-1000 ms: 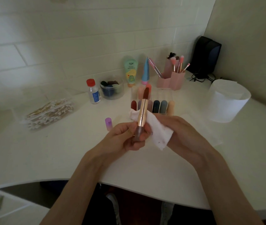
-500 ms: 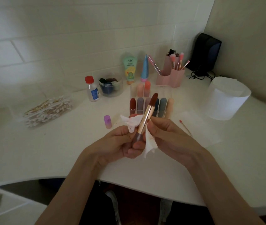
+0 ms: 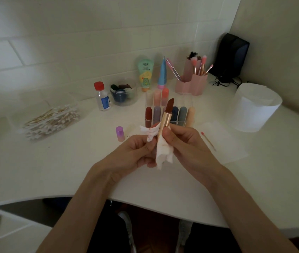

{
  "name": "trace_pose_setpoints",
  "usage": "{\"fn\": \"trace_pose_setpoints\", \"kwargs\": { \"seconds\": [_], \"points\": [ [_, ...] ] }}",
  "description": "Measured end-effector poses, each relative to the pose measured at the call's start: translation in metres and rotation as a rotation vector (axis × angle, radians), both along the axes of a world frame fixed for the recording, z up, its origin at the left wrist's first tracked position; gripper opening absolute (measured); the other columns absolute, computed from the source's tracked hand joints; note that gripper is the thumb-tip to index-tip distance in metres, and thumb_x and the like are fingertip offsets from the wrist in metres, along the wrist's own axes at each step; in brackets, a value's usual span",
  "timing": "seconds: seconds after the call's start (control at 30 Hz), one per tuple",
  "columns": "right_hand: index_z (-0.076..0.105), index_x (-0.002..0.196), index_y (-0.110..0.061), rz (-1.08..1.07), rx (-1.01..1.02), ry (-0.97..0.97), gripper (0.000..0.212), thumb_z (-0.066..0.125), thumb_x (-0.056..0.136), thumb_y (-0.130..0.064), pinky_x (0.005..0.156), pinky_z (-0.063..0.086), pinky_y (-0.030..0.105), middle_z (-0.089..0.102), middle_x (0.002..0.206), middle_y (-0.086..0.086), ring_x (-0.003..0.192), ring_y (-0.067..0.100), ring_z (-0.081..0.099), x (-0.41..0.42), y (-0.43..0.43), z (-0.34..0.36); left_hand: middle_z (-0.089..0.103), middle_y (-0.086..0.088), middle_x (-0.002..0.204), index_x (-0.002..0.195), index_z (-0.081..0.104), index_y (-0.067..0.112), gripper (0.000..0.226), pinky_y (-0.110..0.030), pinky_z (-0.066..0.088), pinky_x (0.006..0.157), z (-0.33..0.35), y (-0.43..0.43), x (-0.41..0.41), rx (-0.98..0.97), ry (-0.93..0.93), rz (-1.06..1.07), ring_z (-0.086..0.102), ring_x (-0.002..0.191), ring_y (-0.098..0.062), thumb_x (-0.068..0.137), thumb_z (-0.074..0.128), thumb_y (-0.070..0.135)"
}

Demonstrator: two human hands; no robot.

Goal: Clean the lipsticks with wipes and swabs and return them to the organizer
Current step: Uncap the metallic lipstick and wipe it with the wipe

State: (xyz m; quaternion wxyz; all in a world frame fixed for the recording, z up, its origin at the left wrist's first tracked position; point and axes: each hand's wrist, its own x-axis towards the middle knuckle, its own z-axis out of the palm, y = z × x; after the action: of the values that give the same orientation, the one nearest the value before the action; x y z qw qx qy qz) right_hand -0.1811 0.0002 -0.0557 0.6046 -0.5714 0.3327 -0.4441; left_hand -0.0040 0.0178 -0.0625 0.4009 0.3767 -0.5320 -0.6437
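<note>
Left hand (image 3: 132, 152) grips lipstick (image 3: 167, 114); right hand (image 3: 187, 143) pinches wipe (image 3: 163, 152).

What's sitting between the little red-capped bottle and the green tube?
A clear round tub holding dark items, shown in the head view.

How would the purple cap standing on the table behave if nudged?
The purple cap stands upright on a narrow base, so it would probably tip easily. Being round, it may then roll across the smooth white table.
</note>
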Motion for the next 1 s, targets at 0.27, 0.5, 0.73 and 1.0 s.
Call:
{"fn": "trace_pose_setpoints", "kwargs": {
  "seconds": [0.27,0.5,0.73,1.0],
  "points": [
    [0.075,0.115,-0.004,-0.220,-0.168,0.115,0.043,0.060,0.090,-0.036,0.089,0.055,0.023,0.078,0.103,0.006,0.096,0.017,0.072,0.005,-0.005,-0.002,0.077,0.021,0.093,0.107,0.069,0.026,0.032,-0.016,0.053,0.081,-0.013,-0.015,-0.001,-0.331,-0.262,0.267,0.073,0.093,-0.002,0.093,0.064,-0.002],
    [0.075,0.113,-0.011,-0.228,-0.055,0.006,0.036,0.061,0.091,-0.036,0.081,0.059,0.026,0.078,0.103,0.001,0.091,0.012,0.072,-0.001,-0.006,-0.001,0.075,0.000,0.091,0.112,0.068,0.007,0.025,-0.020,0.052,0.070,-0.009,-0.007,-0.002,-0.158,-0.171,0.097,0.065,0.078,-0.011,0.107,0.043,0.008],
    [0.075,0.117,-0.006,-0.280,-0.103,0.073,0.043,0.063,0.089,-0.037,0.083,0.056,0.022,0.078,0.105,0.005,0.095,0.012,0.073,0.003,-0.010,-0.007,0.078,0.003,0.103,0.118,0.071,0.005,0.028,-0.016,0.053,0.081,-0.017,-0.014,0.002,-0.321,-0.282,0.244,0.073,0.096,-0.008,0.094,0.062,-0.004],
    [0.074,0.112,-0.017,-0.245,-0.073,0.067,0.034,0.060,0.091,-0.040,0.063,0.057,0.021,0.077,0.093,-0.004,0.081,0.014,0.072,0.003,-0.007,-0.007,0.077,-0.004,0.101,0.116,0.068,0.010,0.031,-0.030,0.058,0.078,-0.015,-0.011,-0.002,-0.209,-0.199,0.144,0.073,0.094,-0.021,0.107,0.039,0.008]
  ]
}}
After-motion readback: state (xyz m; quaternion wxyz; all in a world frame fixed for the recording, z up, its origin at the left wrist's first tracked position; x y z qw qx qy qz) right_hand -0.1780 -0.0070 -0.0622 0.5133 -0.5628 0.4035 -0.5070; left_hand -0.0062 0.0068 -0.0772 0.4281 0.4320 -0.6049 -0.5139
